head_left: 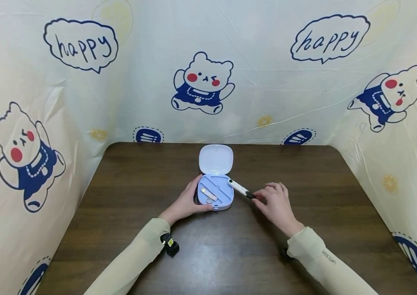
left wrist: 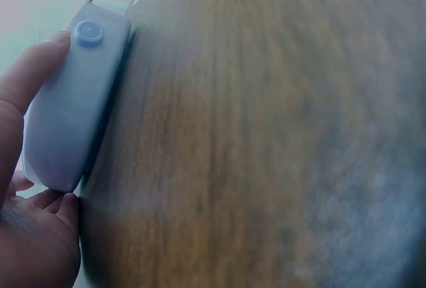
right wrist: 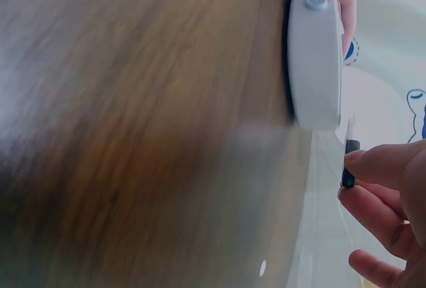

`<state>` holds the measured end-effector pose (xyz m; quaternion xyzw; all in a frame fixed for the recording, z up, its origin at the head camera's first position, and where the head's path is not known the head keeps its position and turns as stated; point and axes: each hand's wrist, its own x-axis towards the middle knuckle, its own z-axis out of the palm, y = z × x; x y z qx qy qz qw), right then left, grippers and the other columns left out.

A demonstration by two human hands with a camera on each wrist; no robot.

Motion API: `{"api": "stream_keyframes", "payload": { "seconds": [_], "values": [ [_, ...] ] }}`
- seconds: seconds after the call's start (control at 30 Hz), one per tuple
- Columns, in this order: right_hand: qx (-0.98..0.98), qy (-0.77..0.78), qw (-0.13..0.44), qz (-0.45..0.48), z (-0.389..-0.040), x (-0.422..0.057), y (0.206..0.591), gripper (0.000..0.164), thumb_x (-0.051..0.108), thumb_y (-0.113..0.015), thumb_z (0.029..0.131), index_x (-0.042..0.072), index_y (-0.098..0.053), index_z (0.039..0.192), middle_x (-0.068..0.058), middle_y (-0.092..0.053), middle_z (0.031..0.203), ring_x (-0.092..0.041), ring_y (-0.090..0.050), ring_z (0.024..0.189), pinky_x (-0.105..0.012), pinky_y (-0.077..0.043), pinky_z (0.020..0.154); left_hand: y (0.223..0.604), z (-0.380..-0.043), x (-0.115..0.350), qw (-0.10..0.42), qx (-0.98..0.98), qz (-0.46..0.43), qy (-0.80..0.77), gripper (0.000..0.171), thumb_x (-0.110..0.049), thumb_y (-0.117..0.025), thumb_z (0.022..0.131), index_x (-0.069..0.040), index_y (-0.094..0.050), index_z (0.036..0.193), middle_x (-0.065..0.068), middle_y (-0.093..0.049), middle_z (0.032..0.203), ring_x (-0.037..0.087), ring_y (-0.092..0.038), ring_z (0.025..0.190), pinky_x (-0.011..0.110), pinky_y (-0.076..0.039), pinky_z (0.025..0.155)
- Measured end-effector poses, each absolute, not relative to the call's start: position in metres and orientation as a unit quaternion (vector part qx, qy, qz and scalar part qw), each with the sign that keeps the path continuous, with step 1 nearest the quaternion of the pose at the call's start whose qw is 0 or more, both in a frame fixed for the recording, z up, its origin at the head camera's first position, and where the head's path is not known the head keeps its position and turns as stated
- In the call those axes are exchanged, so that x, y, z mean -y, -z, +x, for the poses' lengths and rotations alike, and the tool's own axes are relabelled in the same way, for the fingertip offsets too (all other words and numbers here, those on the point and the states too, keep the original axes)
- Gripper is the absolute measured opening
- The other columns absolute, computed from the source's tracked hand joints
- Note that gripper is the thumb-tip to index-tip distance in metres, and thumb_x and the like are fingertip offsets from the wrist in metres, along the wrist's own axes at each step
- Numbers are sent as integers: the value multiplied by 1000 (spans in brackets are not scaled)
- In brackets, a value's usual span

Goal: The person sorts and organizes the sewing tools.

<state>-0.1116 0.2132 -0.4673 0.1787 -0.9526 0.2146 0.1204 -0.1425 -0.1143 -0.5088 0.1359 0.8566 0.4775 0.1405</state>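
Note:
A small lavender-blue box (head_left: 225, 208) sits on the table with its rounded lid (head_left: 216, 159) raised at the back. Inside it lie a short pale stick (head_left: 209, 194) with a yellowish tip and a small ring-like piece (head_left: 209, 201). My left hand (head_left: 186, 203) grips the box from the left, thumb along its front, near a round button (left wrist: 89, 33). Between thumb and fingers my right hand (head_left: 276, 201) pinches the black end (right wrist: 351, 163) of a slim white pen-like stick (head_left: 240, 189). Its white tip, marked with a dark spot, is at the box's right rim.
A dark wooden table (head_left: 138, 172) reaches back to a pale curtain (head_left: 252, 90) printed with bears and words, which also hangs along both sides. A black wrist device (head_left: 170, 245) is strapped over the left sleeve.

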Motion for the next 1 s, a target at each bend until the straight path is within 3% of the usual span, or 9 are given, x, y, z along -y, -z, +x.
{"api": "stream_keyframes", "payload": {
  "seconds": [1.0],
  "values": [
    [941, -230, 129, 211, -114, -159, 469, 15, 18, -89, 84, 11, -81, 95, 0, -74, 84, -35, -58, 115, -68, -28, 113, 508, -142, 115, 144, -855, 137, -479, 123, -52, -89, 79, -21, -11, 169, 14, -21, 170, 32, -28, 154, 57, -29, 121]
  ]
}}
